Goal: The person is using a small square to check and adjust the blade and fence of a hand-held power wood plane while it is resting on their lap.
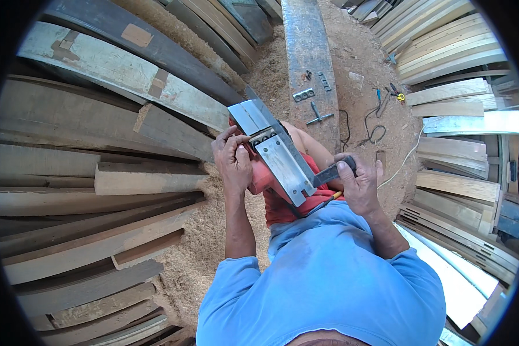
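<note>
An electric hand planer (278, 164) with a red body lies sole-up across my lap, its metal sole facing me. My left hand (234, 158) grips the planer's left side, fingers bent at the cutter drum (263, 138) in the gap between the two sole plates. In my right hand (360, 184) is the dark stock of a try square (330, 172), the thumb pressed on it. The square's long thin blade runs along the right edge of the sole and past its far end. Part of the red body is hidden under the sole and my left hand.
Ahead stands a long worn plank (308, 46) bearing a T-handle wrench (317, 114), a metal plate with holes (303, 95) and small parts. A cable (376, 130) and hand tools (395, 93) lie on the sawdust-covered floor. Stacked boards (150, 179) line both sides.
</note>
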Tool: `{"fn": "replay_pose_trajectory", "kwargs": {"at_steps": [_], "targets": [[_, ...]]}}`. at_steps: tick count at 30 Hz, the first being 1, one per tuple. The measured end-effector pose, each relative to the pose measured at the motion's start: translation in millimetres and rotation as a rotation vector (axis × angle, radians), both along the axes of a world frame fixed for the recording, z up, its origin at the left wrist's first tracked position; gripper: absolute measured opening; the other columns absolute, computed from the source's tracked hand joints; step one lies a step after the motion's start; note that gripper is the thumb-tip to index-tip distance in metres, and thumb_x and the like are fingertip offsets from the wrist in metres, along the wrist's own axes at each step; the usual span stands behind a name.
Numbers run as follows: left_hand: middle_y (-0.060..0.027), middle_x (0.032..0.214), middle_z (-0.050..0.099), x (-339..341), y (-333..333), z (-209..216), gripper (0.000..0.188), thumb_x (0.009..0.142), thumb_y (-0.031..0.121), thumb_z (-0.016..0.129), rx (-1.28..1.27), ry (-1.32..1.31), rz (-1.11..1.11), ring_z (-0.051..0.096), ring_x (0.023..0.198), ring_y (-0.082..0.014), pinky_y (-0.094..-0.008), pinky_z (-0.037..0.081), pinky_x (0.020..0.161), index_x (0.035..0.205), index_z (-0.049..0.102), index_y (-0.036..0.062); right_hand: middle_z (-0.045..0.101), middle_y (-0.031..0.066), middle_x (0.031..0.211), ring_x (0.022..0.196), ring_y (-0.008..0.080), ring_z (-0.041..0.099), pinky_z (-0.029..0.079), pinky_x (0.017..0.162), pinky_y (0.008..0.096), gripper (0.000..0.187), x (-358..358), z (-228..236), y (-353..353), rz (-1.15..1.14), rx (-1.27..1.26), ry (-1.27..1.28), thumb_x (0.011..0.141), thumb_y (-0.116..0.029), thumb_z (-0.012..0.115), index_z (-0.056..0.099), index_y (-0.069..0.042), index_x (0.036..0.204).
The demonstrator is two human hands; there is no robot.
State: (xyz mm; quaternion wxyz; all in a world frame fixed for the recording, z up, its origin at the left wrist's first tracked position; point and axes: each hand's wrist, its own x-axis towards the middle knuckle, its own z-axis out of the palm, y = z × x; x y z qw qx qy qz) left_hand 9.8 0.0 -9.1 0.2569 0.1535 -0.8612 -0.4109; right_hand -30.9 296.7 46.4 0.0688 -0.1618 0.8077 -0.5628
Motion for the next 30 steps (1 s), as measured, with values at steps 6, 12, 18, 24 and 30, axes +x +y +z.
{"fn": "replay_pose_trajectory", "kwargs": {"at_steps": [6, 12, 18, 24, 30], "targets": [[-0.0201, 0.128, 0.065, 1, -1, 1, 0.027, 0.084, 0.006, 0.053, -0.007, 0.004, 0.002, 0.056, 0.124, -0.0350, -0.0482, 0.045, 0.108, 0.099, 0.074, 0.0033, 0.077, 0.0109, 0.093, 0.080, 0.0137, 0.071, 0.056, 0.073, 0.0304, 0.018, 1, 3, -2, 0.027, 0.001, -0.024, 0.106, -0.013, 0.059, 0.066, 0.002, 0.111], [-0.0197, 0.129, 0.065, -1, -1, 5, 0.025, 0.080, 0.002, 0.054, 0.011, 0.013, -0.037, 0.056, 0.124, -0.0352, -0.0479, 0.045, 0.107, 0.096, 0.074, 0.0035, 0.076, 0.0086, 0.089, 0.075, 0.0113, 0.068, 0.053, 0.068, 0.0292, 0.017, 0, 3, -1, 0.053, -0.020, -0.039, 0.106, -0.013, 0.058, 0.067, 0.001, 0.110], [-0.0197, 0.131, 0.064, -3, -3, 8, 0.023, 0.076, -0.001, 0.055, -0.041, 0.037, -0.106, 0.056, 0.125, -0.0340, -0.0463, 0.045, 0.108, 0.089, 0.073, 0.0033, 0.076, 0.0082, 0.090, 0.075, 0.0109, 0.067, 0.053, 0.069, 0.0291, 0.017, 1, 1, -4, 0.047, -0.031, -0.023, 0.107, -0.013, 0.058, 0.067, 0.001, 0.110], [-0.0198, 0.131, 0.064, -2, 1, 13, 0.029, 0.074, -0.001, 0.054, -0.181, -0.002, -0.064, 0.053, 0.127, -0.0343, -0.0464, 0.042, 0.110, 0.090, 0.076, 0.0042, 0.076, 0.0092, 0.091, 0.078, 0.0129, 0.070, 0.055, 0.072, 0.0303, 0.017, 1, -3, -4, 0.031, -0.063, -0.037, 0.107, -0.013, 0.058, 0.067, 0.001, 0.110], [-0.0210, 0.132, 0.062, 2, 0, 14, 0.032, 0.079, 0.009, 0.052, -0.258, -0.075, 0.030, 0.052, 0.121, -0.0342, -0.0482, 0.042, 0.108, 0.097, 0.078, 0.0053, 0.076, 0.0103, 0.091, 0.079, 0.0149, 0.071, 0.056, 0.073, 0.0308, 0.018, 1, 4, -1, 0.051, 0.006, 0.018, 0.106, -0.013, 0.058, 0.067, 0.002, 0.110]]}}
